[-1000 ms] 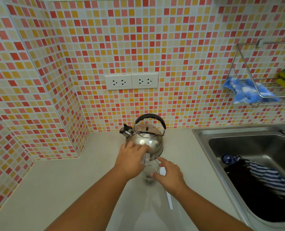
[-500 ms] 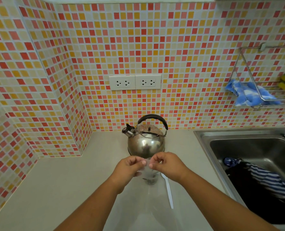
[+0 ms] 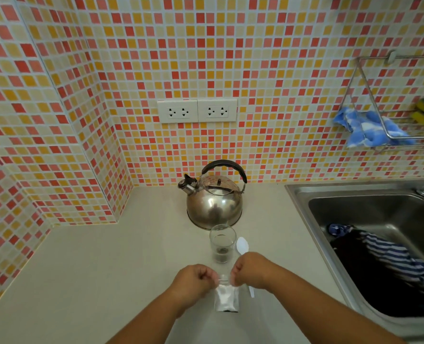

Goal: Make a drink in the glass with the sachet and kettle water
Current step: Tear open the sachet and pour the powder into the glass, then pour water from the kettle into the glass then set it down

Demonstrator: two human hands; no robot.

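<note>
A small clear sachet [image 3: 226,297] with white powder hangs between my two hands, above the pale counter [image 3: 106,269]. My left hand [image 3: 193,281] pinches its top left corner and my right hand [image 3: 251,270] pinches its top right corner. Just beyond my hands a clear glass [image 3: 222,242] stands upright, with something dark at its bottom. The steel kettle [image 3: 214,199] with a black handle sits behind the glass near the tiled wall. A white plastic spoon [image 3: 242,245] lies right of the glass, partly hidden by my right hand.
A steel sink [image 3: 369,219] at the right holds dark and striped cloth [image 3: 384,259]. A wire rack [image 3: 402,135] on the wall carries a blue cloth and sponges. Two sockets [image 3: 197,111] sit above the kettle. Tiled walls close the left corner.
My hands have drawn back from over the glass toward me, holding the sachet between them. The glass and the spoon now show in full.
</note>
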